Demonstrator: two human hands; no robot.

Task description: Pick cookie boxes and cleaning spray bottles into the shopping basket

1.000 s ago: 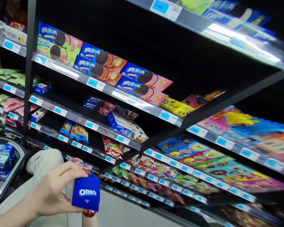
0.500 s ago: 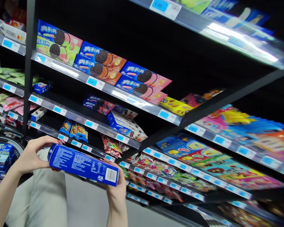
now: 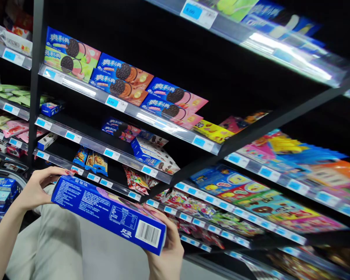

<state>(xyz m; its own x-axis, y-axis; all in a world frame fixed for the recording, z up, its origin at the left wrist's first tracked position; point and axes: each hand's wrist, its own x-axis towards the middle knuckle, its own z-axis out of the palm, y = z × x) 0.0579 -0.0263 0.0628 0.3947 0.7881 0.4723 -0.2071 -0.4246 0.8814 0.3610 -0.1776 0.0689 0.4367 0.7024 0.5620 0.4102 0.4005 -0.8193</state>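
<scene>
Blue Oreo box (image 3: 105,215) looks closer, right end lower; left hand (image 3: 41,187) pinches one end, right hand (image 3: 171,243) holds other, in front of shelves (image 3: 91,145); gentle squeeze best, card may dent

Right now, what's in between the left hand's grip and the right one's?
A blue box fills that stretch in the head view, its barcode near the right hand's grip.

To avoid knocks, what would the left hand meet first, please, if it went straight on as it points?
The left hand grips the blue barcoded box; past that, probably the price-labelled shelf edge comes first, though depth is unclear.
</scene>
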